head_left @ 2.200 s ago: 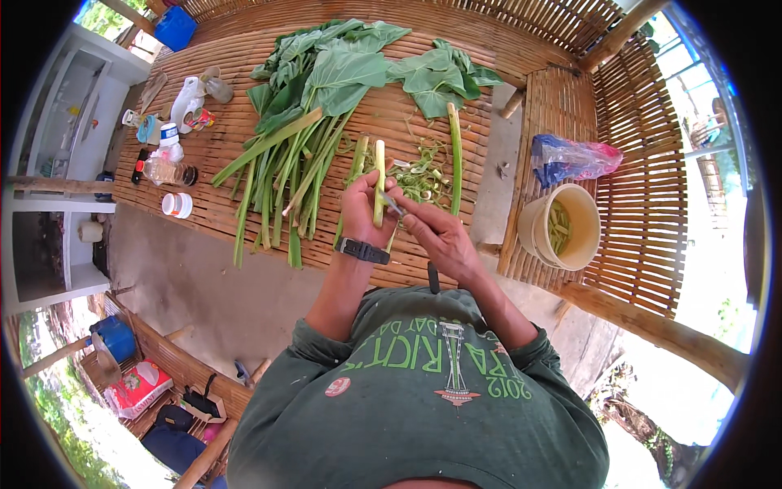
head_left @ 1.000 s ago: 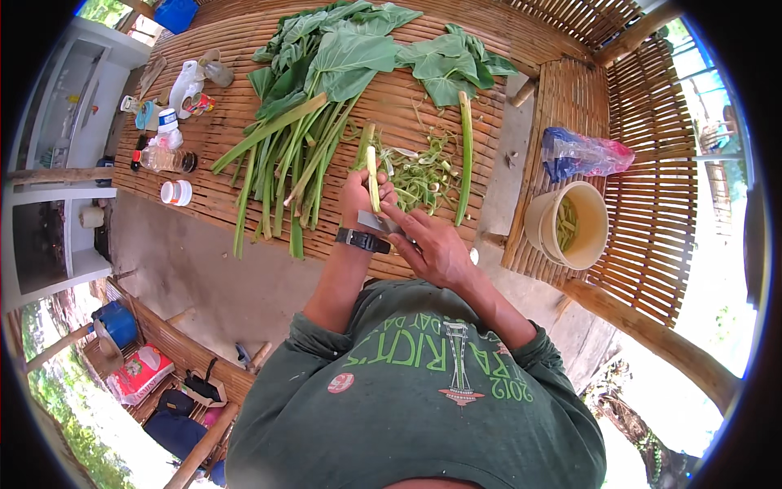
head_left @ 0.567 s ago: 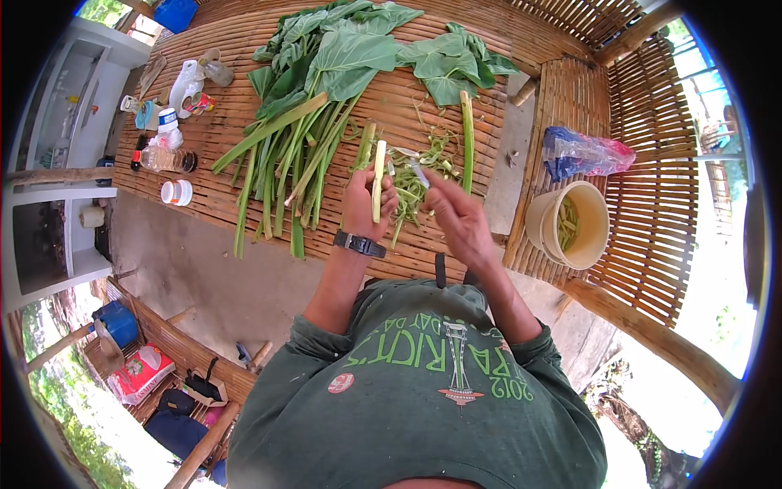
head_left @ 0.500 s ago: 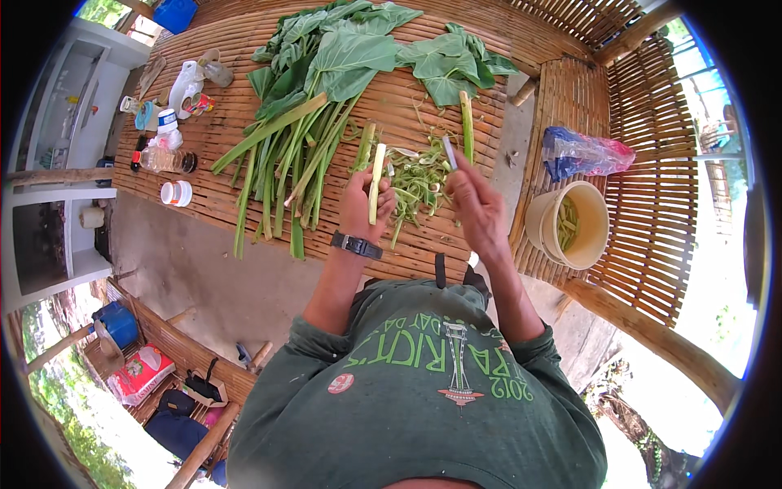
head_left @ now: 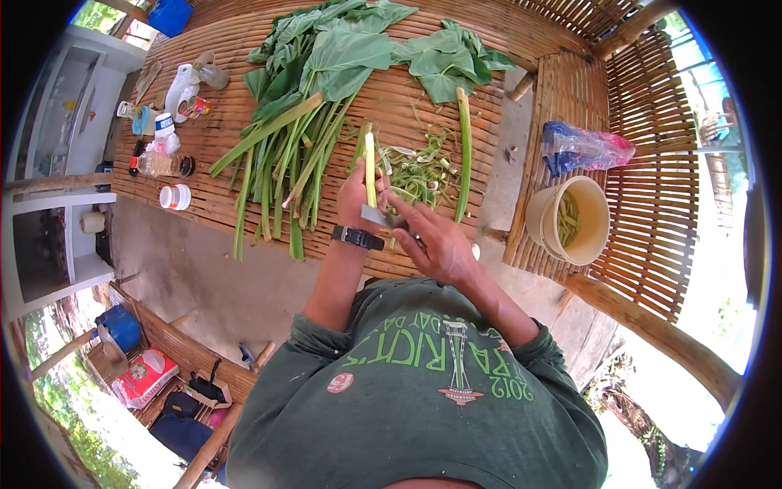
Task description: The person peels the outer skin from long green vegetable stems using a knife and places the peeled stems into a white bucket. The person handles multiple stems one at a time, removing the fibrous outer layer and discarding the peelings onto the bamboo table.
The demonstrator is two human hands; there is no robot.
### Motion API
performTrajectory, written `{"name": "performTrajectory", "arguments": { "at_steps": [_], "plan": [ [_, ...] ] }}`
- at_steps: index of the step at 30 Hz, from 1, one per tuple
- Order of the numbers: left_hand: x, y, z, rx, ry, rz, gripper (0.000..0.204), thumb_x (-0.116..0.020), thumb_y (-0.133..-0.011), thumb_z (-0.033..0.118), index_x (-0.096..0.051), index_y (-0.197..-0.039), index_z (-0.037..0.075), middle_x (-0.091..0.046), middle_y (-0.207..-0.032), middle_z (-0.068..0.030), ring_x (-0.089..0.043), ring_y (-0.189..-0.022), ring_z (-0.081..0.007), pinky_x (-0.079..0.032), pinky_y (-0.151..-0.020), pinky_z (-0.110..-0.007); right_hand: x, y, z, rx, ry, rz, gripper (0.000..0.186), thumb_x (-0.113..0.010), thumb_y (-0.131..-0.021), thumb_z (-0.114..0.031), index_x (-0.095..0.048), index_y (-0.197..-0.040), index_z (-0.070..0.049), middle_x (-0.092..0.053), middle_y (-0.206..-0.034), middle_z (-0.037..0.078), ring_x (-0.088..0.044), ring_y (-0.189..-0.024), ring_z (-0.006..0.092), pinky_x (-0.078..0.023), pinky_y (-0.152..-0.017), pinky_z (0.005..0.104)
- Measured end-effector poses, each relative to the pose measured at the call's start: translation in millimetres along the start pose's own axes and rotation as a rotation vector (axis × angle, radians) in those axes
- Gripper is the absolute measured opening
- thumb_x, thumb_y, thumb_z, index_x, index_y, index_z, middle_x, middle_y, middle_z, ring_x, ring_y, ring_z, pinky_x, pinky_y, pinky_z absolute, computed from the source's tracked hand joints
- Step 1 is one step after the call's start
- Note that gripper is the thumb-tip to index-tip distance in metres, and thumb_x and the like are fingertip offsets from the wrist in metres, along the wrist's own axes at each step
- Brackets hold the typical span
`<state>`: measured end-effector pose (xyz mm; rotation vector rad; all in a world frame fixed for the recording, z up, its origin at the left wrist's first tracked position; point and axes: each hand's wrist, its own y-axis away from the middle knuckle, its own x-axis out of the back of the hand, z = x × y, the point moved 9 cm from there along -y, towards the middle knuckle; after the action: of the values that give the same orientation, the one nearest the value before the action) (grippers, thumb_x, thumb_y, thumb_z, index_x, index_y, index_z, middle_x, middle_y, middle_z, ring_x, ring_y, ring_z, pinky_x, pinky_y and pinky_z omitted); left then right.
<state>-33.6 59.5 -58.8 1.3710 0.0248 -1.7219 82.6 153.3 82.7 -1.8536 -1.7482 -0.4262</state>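
Observation:
My left hand (head_left: 356, 196) grips an upright peeled pale stalk (head_left: 370, 163). My right hand (head_left: 437, 245) is closed on a knife (head_left: 378, 217), its flat blade across the stalk's lower end, close below my left fingers. Green peelings (head_left: 422, 175) lie heaped just beyond and right of the hands on the bamboo table (head_left: 213, 98). A pile of long green stalks (head_left: 277, 179) with big leaves (head_left: 342, 61) lies to the left and back, more leaves (head_left: 444, 61) at back right. A single long stalk (head_left: 464, 155) lies right of the peelings.
Left on the table are bottles (head_left: 163, 165), a white tub (head_left: 174, 196) and other containers (head_left: 181, 90). Right, on a bamboo bench (head_left: 570, 81), are a beige bucket (head_left: 586, 228) with cut pieces and a blue-pink plastic bundle (head_left: 582, 151). A wooden rail (head_left: 652, 334) runs at lower right.
My right hand swung up and right with the knife about half a second ago and is now back low against the stalk. My left hand keeps hold of the stalk, shifted slightly up.

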Motion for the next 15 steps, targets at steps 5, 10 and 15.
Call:
{"name": "performTrajectory", "arguments": {
  "at_steps": [5,10,15],
  "plan": [
    [0.7,-0.2,2.3,-0.089,-0.15,0.224,0.04,-0.05,-0.114,0.042,-0.061,-0.112,0.003,-0.055,-0.072,-0.0048,-0.052,-0.053,-0.0164,-0.045,-0.046,-0.029,-8.4,-1.2,-2.8,0.015,0.03,-0.013,0.053,-0.064,-0.104,-0.023,-0.051,-0.155,-0.014,-0.062,-0.094,0.011,-0.066,-0.073,0.0341,-0.055,-0.06,0.0465],
    [-1.3,-1.0,0.3,-0.088,-0.053,0.199,0.041,-0.05,-0.114,0.04,-0.063,-0.115,0.002,-0.057,-0.076,-0.0047,-0.053,-0.056,-0.0154,-0.045,-0.049,-0.028,-6.9,-3.4,-0.6,-0.012,0.019,-0.004,0.048,-0.063,-0.105,-0.022,-0.055,-0.152,-0.017,-0.062,-0.092,0.011,-0.066,-0.073,0.0338,-0.055,-0.06,0.0464],
    [-8.6,4.0,2.7,-0.112,-0.054,0.141,0.042,-0.055,-0.113,0.039,-0.065,-0.126,0.001,-0.059,-0.082,-0.0028,-0.054,-0.062,-0.0111,-0.044,-0.049,-0.026,-4.2,-5.5,5.7,-0.073,-0.067,0.001,0.041,-0.064,-0.105,-0.021,-0.064,-0.145,-0.017,-0.062,-0.092,0.012,-0.066,-0.076,0.0353,-0.055,-0.064,0.0451]
  ]
}}
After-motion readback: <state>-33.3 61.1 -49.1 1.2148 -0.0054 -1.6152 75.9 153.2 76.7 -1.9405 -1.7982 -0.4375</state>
